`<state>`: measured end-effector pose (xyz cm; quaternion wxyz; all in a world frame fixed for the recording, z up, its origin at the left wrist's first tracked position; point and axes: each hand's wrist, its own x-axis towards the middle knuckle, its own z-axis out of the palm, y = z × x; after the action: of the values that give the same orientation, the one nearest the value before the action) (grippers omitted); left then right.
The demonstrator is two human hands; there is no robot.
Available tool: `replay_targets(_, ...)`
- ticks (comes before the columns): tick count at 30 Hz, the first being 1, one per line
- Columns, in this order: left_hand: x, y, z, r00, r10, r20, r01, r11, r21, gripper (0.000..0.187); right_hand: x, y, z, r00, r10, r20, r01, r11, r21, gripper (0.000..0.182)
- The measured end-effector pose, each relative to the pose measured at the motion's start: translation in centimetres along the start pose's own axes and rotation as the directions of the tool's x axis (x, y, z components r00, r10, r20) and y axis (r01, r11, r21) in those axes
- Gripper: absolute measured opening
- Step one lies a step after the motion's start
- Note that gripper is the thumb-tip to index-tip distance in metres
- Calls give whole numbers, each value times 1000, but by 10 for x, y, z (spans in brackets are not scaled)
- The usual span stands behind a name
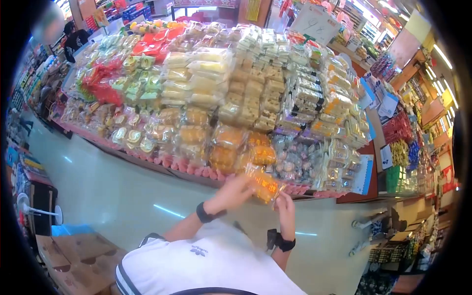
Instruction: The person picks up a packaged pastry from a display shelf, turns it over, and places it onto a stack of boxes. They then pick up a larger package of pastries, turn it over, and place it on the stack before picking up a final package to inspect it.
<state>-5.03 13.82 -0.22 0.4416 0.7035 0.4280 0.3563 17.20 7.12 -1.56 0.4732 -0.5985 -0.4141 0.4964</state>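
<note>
Both my hands hold a clear packet of orange-brown baked goods [266, 187] at the front edge of the display, with yellow-orange printing on its wrapper. My left hand [231, 193] is closed on the packet's left end. At its lower right corner, the fingers of my right hand [285, 205] pinch the wrapper. Just beyond lie similar orange packets [263, 154] on the front of the pile. Round wrapped items in clear bags [297, 160] sit to their right.
A wide display stand with a pink ruffled edge [196, 173] carries stacked packaged snacks. Cardboard boxes [81, 255] stand at lower left. Shelves of goods [410, 167] line the right side. Another person [75, 39] is at the far left. A white sign [315, 24] rises behind the pile.
</note>
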Motion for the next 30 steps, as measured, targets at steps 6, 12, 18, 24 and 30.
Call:
replay_targets(6, 83, -18, -61, 973, 120, -198, -57, 954, 294, 53, 95, -50, 23, 881, -314, -355, 225, 936, -270, 38)
replay_targets(12, 95, -42, -111, 983, -125, -133, 133, 990, 54, 53, 94, -45, 43, 951, -115, -287, 24, 953, -302, 39)
replay_targets(18, 92, -54, -89, 982, -182, -56, 182, 983, -2, 42, 111, -19, 32, 991, -68, -115, 37, 967, -251, 36)
replay_targets(24, 80, -55, -69, 967, -82, -240, 121, 981, 154, 44, 145, -15, 2, 997, -76, -27, 72, 989, -131, 34)
replay_targets(30, 54, -30, -46, 900, -194, -389, 260, 958, 124, 44, 179, 19, -13, 984, -110, 137, 127, 985, -120, 33)
